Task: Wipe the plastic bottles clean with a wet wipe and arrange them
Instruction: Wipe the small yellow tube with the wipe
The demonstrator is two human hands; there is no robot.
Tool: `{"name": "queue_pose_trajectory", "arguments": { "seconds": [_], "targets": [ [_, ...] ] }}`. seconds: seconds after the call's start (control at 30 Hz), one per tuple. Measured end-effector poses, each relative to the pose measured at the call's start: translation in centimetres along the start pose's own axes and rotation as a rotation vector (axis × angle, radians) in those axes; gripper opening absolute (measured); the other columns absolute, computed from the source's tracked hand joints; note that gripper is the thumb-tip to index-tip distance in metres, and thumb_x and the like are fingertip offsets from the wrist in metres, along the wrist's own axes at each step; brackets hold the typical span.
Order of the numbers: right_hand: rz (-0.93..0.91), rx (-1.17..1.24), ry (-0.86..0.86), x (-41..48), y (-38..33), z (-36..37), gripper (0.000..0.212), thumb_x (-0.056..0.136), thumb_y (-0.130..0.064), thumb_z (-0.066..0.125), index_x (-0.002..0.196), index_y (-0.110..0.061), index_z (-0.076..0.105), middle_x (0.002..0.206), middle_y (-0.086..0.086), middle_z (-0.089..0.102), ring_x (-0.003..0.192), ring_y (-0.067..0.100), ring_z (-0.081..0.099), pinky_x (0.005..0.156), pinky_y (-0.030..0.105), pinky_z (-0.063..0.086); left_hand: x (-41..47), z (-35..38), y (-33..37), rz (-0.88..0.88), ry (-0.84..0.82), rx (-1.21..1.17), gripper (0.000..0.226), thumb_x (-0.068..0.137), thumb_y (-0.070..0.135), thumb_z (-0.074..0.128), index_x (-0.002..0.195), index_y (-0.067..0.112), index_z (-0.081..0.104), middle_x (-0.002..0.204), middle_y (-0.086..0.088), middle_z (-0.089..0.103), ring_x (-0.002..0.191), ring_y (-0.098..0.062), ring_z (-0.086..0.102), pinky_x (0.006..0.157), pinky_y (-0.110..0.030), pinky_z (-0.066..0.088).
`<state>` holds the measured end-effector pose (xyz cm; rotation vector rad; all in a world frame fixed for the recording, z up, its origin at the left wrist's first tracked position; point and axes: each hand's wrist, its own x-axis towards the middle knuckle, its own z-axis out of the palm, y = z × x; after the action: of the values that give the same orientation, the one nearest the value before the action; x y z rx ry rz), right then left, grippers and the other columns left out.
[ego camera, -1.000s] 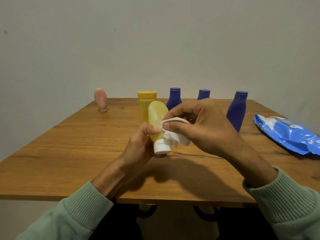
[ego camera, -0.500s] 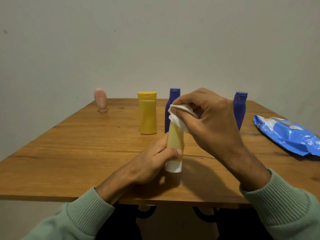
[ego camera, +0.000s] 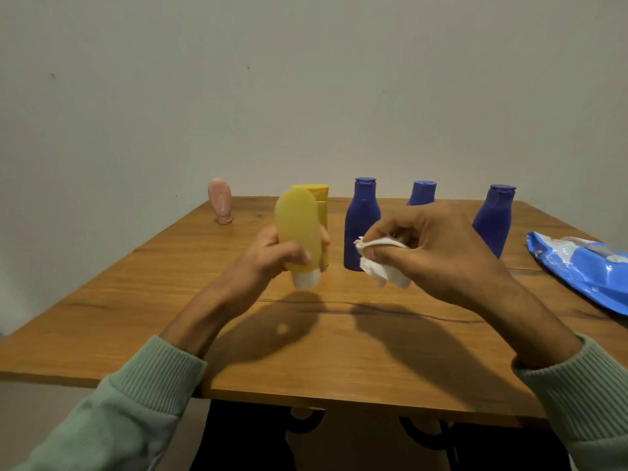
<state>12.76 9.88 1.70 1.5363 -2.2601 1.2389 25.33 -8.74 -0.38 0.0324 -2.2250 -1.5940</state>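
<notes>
Wooden surface [ego camera: 119,317]: left hand [ego camera: 272,258] grips yellow bottle [ego camera: 299,229]; right hand [ego camera: 448,256] pinches wet wipe [ego camera: 384,273] beside bottle, apart. Likely wiping step; next, wipe onto bottle.

Everything is seen from one wide-angle camera worn on the person's head. It faces forward and somewhat down, across the bench [ego camera: 339,351] toward the plain wall [ego camera: 306,96] behind it. The wall fills the upper part of the picture and the bench the lower part. The near edge of the bench lies low in the picture. Two sleeves [ego camera: 136,402] enter from the bottom corners, so the camera is close over the near side. The left hand [ego camera: 272,256] and the right hand [ego camera: 438,256] are nearest to the lens, around the centre. The standing bottles [ego camera: 362,226] at the far side are farther away.
</notes>
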Motion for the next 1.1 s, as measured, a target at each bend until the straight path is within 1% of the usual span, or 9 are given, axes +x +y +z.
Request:
{"name": "queue_pose_trajectory", "arguments": {
  "seconds": [0.13,0.23,0.33,0.47,0.63,0.77,0.83,0.93,1.1],
  "targets": [
    [0.027,0.057,-0.021,0.0,0.1,1.2,0.014,0.079,-0.026,0.073,0.092,-0.026,0.072,0.087,-0.014,0.068,0.082,-0.002,0.062,0.065,0.015,0.046,0.2,-2.3,-0.7,-0.054,0.138,-0.094,0.043,0.074,0.007,0.056,0.117,0.006,0.056,0.092,-0.014,0.061,0.083,-0.028,0.061,0.075,-0.041,0.051],
    [0.046,0.102,-0.034,0.3,0.1,2.6,0.013,0.078,-0.028,0.074,0.090,-0.027,0.072,0.085,-0.016,0.068,0.080,-0.004,0.061,0.063,0.013,0.046,0.4,-3.2,-1.4,-0.106,0.225,-0.081,0.040,0.084,-0.003,0.061,0.118,0.015,0.050,0.096,-0.014,0.067,0.085,-0.026,0.066,0.081,-0.040,0.053],
    [0.067,0.160,-0.054,1.4,-0.1,4.5,0.011,0.079,-0.025,0.073,0.090,-0.025,0.073,0.084,-0.016,0.067,0.080,-0.002,0.061,0.063,0.013,0.045,0.7,-3.8,-2.3,-0.149,0.306,-0.060,0.041,0.087,-0.003,0.061,0.121,0.016,0.049,0.103,-0.015,0.072,0.096,-0.028,0.070,0.094,-0.044,0.049],
    [0.092,0.167,-0.067,3.6,-0.4,7.4,0.010,0.079,-0.025,0.073,0.089,-0.022,0.073,0.084,-0.011,0.069,0.076,-0.001,0.061,0.057,0.009,0.041,1.5,-4.4,-3.4,-0.197,0.376,-0.062,0.047,0.085,-0.005,0.064,0.127,0.009,0.047,0.111,-0.016,0.070,0.105,-0.027,0.068,0.095,-0.043,0.050],
    [0.128,0.185,-0.100,5.5,-0.4,10.2,0.006,0.080,-0.021,0.073,0.085,-0.017,0.072,0.079,-0.007,0.068,0.071,0.001,0.062,0.050,0.008,0.042,2.4,-5.0,-4.6,-0.255,0.390,-0.077,0.049,0.083,-0.007,0.066,0.128,0.004,0.048,0.124,-0.025,0.060,0.113,-0.038,0.061,0.095,-0.052,0.049],
    [0.168,0.207,-0.119,6.1,-0.1,11.8,0.005,0.080,-0.020,0.073,0.083,-0.016,0.071,0.082,-0.001,0.070,0.079,0.011,0.066,0.064,0.028,0.056,2.7,-5.1,-5.0,-0.272,0.384,-0.059,0.042,0.083,-0.006,0.067,0.122,0.004,0.053,0.123,-0.024,0.060,0.112,-0.039,0.061,0.094,-0.056,0.051],
    [0.187,0.195,-0.133,6.2,0.0,12.3,0.006,0.080,-0.022,0.073,0.083,-0.017,0.072,0.086,0.000,0.070,0.084,0.013,0.065,0.069,0.034,0.057,2.9,-5.3,-5.5,-0.280,0.390,-0.055,0.038,0.083,-0.005,0.068,0.115,0.011,0.057,0.122,-0.021,0.061,0.112,-0.036,0.061,0.095,-0.057,0.050],
    [0.207,0.182,-0.152,6.1,0.0,12.6,0.004,0.080,-0.021,0.073,0.081,-0.018,0.071,0.088,-0.001,0.068,0.085,0.011,0.062,0.065,0.028,0.052,2.9,-5.6,-5.9,-0.290,0.376,-0.016,0.036,0.082,-0.003,0.069,0.108,0.019,0.058,0.121,-0.017,0.063,0.113,-0.033,0.061,0.097,-0.054,0.049],
    [0.220,0.171,-0.185,6.1,-0.1,12.7,0.006,0.077,-0.021,0.075,0.082,-0.018,0.072,0.087,0.000,0.068,0.086,0.012,0.062,0.069,0.029,0.053,2.9,-5.8,-6.2,-0.302,0.381,-0.043,0.040,0.082,-0.006,0.067,0.114,0.015,0.056,0.124,-0.020,0.061,0.116,-0.035,0.059,0.099,-0.053,0.048]
  ]
}}
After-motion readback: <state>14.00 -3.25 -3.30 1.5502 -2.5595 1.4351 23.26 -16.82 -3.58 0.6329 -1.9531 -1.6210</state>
